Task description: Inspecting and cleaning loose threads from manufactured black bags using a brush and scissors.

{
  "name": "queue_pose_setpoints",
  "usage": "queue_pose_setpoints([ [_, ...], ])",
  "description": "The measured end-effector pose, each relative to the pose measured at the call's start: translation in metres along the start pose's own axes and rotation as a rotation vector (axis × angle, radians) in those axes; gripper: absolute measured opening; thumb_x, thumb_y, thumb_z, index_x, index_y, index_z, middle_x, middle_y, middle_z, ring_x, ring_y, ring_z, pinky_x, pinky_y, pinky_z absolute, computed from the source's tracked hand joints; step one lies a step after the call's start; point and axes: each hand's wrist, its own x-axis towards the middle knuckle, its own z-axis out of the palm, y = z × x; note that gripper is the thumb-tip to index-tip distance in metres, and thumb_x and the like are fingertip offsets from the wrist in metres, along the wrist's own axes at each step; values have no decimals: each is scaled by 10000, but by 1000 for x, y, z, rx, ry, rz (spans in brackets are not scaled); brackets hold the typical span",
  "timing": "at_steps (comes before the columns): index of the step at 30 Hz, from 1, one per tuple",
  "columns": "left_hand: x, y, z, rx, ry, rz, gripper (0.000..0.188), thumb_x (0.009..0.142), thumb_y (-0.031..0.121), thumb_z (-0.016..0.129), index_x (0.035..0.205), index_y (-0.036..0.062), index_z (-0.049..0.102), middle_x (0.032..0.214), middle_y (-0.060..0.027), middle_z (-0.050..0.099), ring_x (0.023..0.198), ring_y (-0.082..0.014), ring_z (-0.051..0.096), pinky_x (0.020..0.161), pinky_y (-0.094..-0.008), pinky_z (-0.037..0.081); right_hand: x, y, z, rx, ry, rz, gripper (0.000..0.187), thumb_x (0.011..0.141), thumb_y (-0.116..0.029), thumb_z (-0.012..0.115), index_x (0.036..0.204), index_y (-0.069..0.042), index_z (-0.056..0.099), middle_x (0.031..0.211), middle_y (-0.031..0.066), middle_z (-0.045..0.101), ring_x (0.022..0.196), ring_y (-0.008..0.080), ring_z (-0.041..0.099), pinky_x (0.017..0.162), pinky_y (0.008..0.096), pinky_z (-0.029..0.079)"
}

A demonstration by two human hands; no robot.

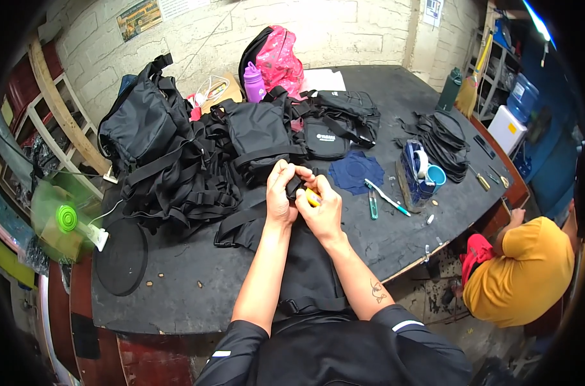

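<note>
Close together over the table's middle, my two hands work on a piece of black bag strap [295, 187]. My left hand [280, 199] has its fingers curled around the strap. In my right hand [322, 215] is a small yellow-handled tool [313, 197], gripped against the strap; its working end is hidden by the fingers. A black bag [310, 270] lies beneath my forearms and reaches to the table's front edge, a buckled strap across its lower part. More black webbing [241, 226] lies just left of my left wrist.
Piled black bags [144, 122] cover the table's left and back. Dark blue cloth pieces [358, 172], a toothbrush [389, 198], a tape dispenser [416, 170] and a blue cup [436, 175] are to the right. A green fan [67, 219] stands left. A person in yellow [524, 270] sits at right.
</note>
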Motion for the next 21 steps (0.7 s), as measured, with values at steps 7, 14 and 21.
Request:
queue_pose_setpoints([
  [7, -1, -1, 1, 20, -6, 6, 149, 899, 124, 489, 778, 65, 428, 776, -124, 624, 700, -187, 615, 691, -296, 510, -1, 0, -2, 45, -15, 20, 223, 726, -165, 668, 797, -20, 514, 727, 130, 611, 647, 287, 623, 588, 346, 483],
  [14, -2, -1, 3, 17, -29, 4, 130, 895, 105, 479, 776, 78, 433, 776, -95, 619, 703, -169, 603, 698, -291, 502, -1, 3, -2, -5, -2, -1, 228, 728, -171, 668, 803, -23, 512, 740, 138, 613, 661, 294, 627, 596, 344, 487],
  [21, -2, -6, 6, 559, -76, 138, 282, 964, 301, 434, 903, 33, 496, 882, -66, 583, 807, -121, 551, 781, -261, 445, 10, 3, -15, 526, -71, 241, 124, 829, -125, 648, 802, -35, 568, 673, -48, 518, 625, 16, 434, 550, 187, 358],
])
